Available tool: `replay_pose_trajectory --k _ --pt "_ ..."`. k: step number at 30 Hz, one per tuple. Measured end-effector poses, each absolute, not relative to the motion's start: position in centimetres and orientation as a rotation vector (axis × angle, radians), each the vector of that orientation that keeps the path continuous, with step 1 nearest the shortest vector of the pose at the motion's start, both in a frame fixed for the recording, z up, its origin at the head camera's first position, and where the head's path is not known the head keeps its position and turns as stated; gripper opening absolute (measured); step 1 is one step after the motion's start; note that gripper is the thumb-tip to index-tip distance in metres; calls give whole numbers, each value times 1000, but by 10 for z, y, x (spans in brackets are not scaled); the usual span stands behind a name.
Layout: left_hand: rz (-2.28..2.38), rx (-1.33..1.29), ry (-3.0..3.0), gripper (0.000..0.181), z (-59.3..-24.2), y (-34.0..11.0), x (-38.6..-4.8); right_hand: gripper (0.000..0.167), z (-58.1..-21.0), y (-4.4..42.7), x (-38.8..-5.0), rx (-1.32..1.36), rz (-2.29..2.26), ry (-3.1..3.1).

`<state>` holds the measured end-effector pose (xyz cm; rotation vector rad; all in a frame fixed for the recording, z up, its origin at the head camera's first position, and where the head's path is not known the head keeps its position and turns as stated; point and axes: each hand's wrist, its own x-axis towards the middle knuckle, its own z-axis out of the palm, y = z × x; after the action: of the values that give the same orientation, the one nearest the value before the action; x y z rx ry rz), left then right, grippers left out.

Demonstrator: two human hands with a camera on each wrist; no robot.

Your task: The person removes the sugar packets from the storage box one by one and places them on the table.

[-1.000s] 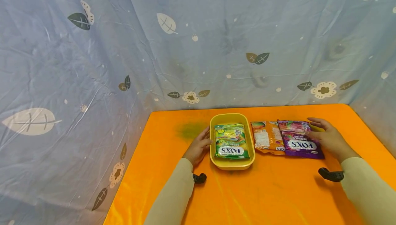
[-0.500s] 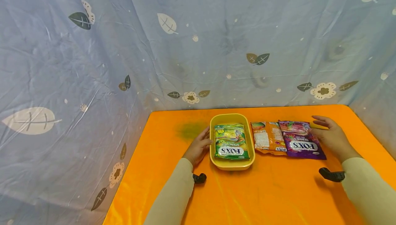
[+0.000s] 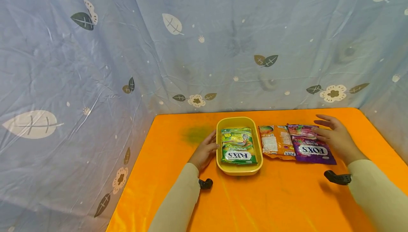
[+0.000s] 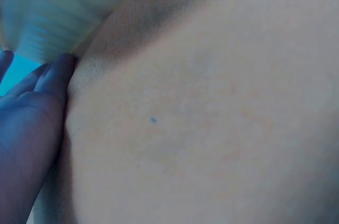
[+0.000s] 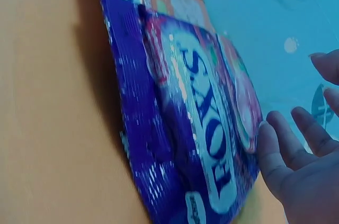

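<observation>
In the head view a yellow tray (image 3: pixel 239 171) holds a green candy bag (image 3: pixel 238 146). My left hand (image 3: pixel 203 154) rests its fingers against the tray's left wall; in the left wrist view the hand (image 4: pixel 32 123) appears at the left edge beside a pale wall (image 4: pixel 47 17). An orange bag (image 3: pixel 276 142) lies just right of the tray, with a purple bag (image 3: pixel 310 145) beside it. My right hand (image 3: pixel 339 140) is at the purple bag's right side, fingers spread. The right wrist view shows that hand (image 5: pixel 307 166) with fingertips close to the purple bag (image 5: pixel 201 123), holding nothing.
An orange cloth (image 3: pixel 271 203) covers the table. A blue patterned curtain (image 3: pixel 229 47) stands behind it and at both sides. A black wrist device shows at each sleeve cuff.
The purple bag has shifted slightly right. My right hand moved back from it, then came left and a little farther away from me. The left hand and tray have stayed in place.
</observation>
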<state>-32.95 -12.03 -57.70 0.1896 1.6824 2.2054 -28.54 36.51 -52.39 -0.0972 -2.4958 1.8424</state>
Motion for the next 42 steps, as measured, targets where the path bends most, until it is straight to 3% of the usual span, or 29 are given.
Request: replay_pose_trajectory --k 42 --pt "2203 202 1674 81 -577 -121 -330 81 -497 240 -299 252 2145 -2484"
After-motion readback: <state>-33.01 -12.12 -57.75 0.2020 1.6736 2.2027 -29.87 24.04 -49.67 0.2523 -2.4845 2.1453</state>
